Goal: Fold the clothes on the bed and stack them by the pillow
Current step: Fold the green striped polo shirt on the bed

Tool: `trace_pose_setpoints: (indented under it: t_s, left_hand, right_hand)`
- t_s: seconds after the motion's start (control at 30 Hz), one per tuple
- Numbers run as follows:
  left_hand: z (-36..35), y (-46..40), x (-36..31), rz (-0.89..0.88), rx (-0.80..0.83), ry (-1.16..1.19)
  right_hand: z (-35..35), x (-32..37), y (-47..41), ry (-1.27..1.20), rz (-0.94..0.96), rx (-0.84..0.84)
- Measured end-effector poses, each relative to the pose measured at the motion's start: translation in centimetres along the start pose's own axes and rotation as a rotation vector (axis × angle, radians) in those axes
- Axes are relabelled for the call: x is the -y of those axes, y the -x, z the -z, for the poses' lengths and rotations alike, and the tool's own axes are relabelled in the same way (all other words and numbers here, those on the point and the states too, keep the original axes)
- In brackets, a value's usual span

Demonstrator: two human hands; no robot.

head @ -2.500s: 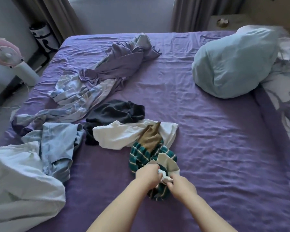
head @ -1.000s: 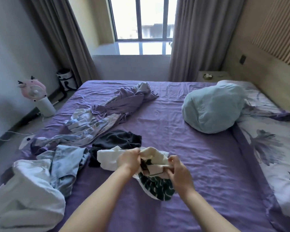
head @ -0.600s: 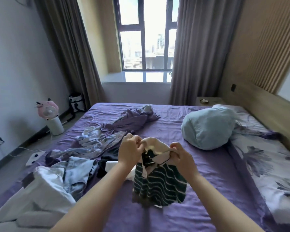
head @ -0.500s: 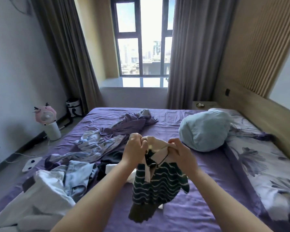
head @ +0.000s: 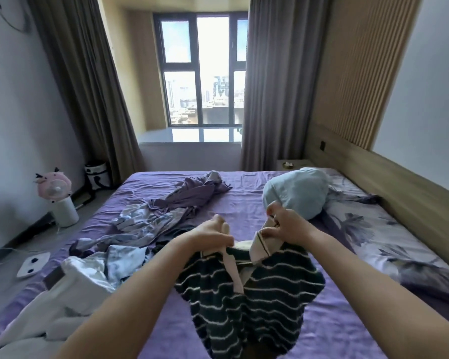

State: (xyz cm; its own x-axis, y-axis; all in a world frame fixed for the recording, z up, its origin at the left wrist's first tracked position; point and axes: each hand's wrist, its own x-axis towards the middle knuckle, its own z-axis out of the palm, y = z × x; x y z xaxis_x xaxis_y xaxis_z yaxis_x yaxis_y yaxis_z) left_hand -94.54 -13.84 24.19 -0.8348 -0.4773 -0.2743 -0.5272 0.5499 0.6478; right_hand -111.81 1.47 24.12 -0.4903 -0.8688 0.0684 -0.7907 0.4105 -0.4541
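A dark green shirt with white stripes and a cream collar (head: pixel 246 301) hangs in the air over the purple bed (head: pixel 329 330). My left hand (head: pixel 213 235) grips its collar on the left side. My right hand (head: pixel 283 224) pinches the cream collar on the right, a little higher. The shirt's body droops below both hands toward me. A light blue pillow (head: pixel 296 191) lies at the far right of the bed. Unfolded clothes lie to the left: a purple and pale striped heap (head: pixel 166 211), a dark garment (head: pixel 176 233), a light blue piece (head: pixel 125 263) and a white one (head: pixel 70 294).
A floral pillow (head: pixel 389 244) lies along the wooden headboard (head: pixel 399 193) at the right. On the floor at the left stand a pink fan (head: pixel 55 190) and a white item (head: pixel 33 264). A nightstand (head: pixel 292 164) sits beyond the bed by the curtains.
I lifted the striped shirt off the bed and raised it. My hands have moved apart along the collar, spreading the shirt open. The view tilted up toward the window.
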Motion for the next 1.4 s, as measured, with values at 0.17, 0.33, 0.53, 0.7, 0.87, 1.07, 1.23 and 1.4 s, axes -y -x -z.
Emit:
trace_pose_setpoints:
  t_s: [0.17,0.33,0.53,0.7,0.87,1.07,1.23,1.4]
  left_hand:
    - [0.7,2.7,2.2,0.022,0.325,0.437]
    - [0.4,4.7,2.2,-0.017,0.017,-0.147]
    - [-0.2,4.8,3.6,0.012,-0.291,-0.396]
    - [0.0,5.0,4.2,-0.12,-0.4,-0.21]
    - [0.0,4.3,4.2,-0.179,-0.497,-0.213]
    - [0.0,4.4,4.2,-0.16,-0.533,-0.489]
    - [0.1,5.4,4.9,-0.125,-0.266,-0.7]
    - [-2.0,4.9,5.7,-0.073,0.16,-0.608]
  right_hand:
    - [0.7,-0.5,3.2,-0.495,-0.106,0.343]
    - [0.5,0.0,4.7,-0.497,-0.088,0.489]
    - [-1.5,0.7,4.8,-0.114,-0.067,0.087]
    - [-1.5,1.3,5.4,-0.097,0.014,0.022]
    - [-0.6,2.1,5.8,0.084,0.092,-0.18]
    - [-1.0,0.6,6.5,0.389,0.054,-0.362]
    - [-1.0,-1.0,8.5,0.628,0.181,-0.289]
    - [-1.4,-3.5,9.1,0.494,0.029,0.203]
